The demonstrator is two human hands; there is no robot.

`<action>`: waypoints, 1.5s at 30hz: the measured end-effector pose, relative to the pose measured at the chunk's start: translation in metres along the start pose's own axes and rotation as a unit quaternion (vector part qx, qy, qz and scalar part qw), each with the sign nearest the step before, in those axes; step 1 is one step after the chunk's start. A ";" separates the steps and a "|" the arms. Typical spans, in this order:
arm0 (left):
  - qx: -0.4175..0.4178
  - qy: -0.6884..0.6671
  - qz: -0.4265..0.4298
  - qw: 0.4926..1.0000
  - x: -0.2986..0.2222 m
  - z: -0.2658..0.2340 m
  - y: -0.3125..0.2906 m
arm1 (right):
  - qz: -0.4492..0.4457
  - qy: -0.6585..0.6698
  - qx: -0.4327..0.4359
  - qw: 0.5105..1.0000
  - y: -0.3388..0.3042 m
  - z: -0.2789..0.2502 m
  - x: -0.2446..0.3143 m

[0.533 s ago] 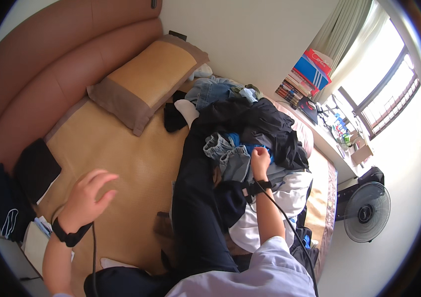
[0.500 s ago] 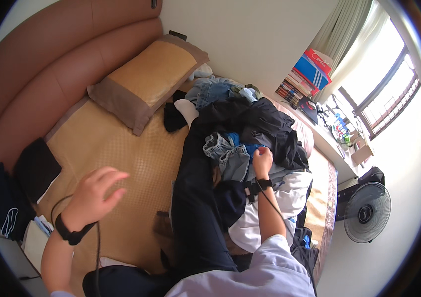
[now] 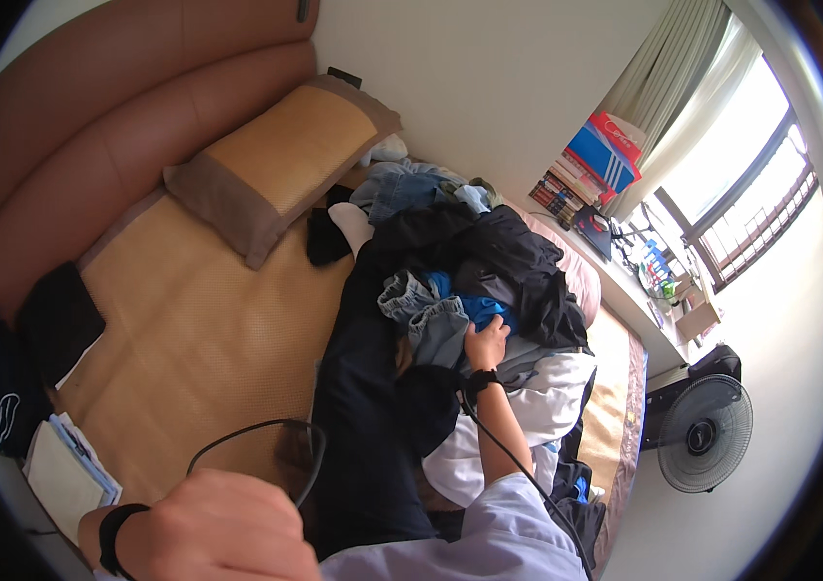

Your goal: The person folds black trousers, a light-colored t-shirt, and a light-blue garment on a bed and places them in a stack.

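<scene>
My right hand [image 3: 487, 344] is closed on a blue garment [image 3: 485, 312] in the heap of clothes, its fingertips partly sunk into the cloth. Beside it lie grey-blue denim clothes with gathered edges [image 3: 435, 327] and a large black garment [image 3: 513, 257]. White cloth [image 3: 542, 392] spreads under my right forearm. My left hand [image 3: 222, 528] is low in the picture, back upward, away from the heap. Its fingers are mostly hidden and blurred. Both wrists wear black bands with black cables. My outstretched leg in dark trousers [image 3: 358, 387] lies along the heap's left side.
A woven mat [image 3: 208, 358] covers the bed. A tan pillow [image 3: 285, 160] leans near the brown headboard [image 3: 140, 116]. Folded dark clothes [image 3: 61, 320] and pale folded ones [image 3: 67, 474] lie at left. A fan [image 3: 705, 434] and a cluttered ledge [image 3: 624, 276] stand at right.
My left hand, open above the mat before, has dropped toward the lower edge and rightward. My right hand has come slightly lower and left, its fingers now on the blue garment. The view has shifted a little.
</scene>
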State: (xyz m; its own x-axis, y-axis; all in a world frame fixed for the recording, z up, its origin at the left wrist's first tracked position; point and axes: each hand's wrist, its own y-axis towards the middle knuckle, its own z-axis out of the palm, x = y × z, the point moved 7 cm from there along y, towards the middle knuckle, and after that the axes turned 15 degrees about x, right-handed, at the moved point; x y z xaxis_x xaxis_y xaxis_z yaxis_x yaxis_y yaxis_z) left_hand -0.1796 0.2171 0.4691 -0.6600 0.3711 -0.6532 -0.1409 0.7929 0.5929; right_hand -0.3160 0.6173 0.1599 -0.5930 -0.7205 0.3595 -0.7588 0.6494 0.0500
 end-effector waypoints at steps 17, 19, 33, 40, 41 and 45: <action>-0.163 0.029 -0.084 0.983 0.033 -0.042 -0.013 | -0.186 0.078 -0.084 0.976 0.132 -0.029 0.154; -0.159 0.030 -0.129 0.978 0.049 -0.038 -0.043 | -0.203 0.065 -0.050 0.976 0.144 -0.023 0.172; -0.112 0.158 -0.403 0.894 0.186 -0.044 -0.088 | -0.056 0.101 -0.037 0.993 0.192 0.006 0.162; -0.177 0.226 -0.443 0.849 0.203 -0.058 -0.092 | -0.254 0.553 -0.072 0.790 0.151 -0.093 0.254; -0.213 0.176 -0.455 0.846 0.208 -0.061 -0.102 | -0.244 0.620 -0.028 0.745 0.128 -0.104 0.272; -0.303 0.058 -0.467 0.829 0.233 -0.075 -0.127 | -0.384 0.661 0.141 0.629 0.016 -0.135 0.340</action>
State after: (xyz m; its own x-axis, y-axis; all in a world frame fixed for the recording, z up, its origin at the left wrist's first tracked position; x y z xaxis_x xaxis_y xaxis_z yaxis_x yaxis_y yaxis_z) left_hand -0.3709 0.1671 0.2767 -0.1155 -0.3453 -0.9314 -0.9518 0.3066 0.0044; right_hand -0.4935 0.4159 0.4083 0.5793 0.1564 0.7999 -0.8123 0.0300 0.5824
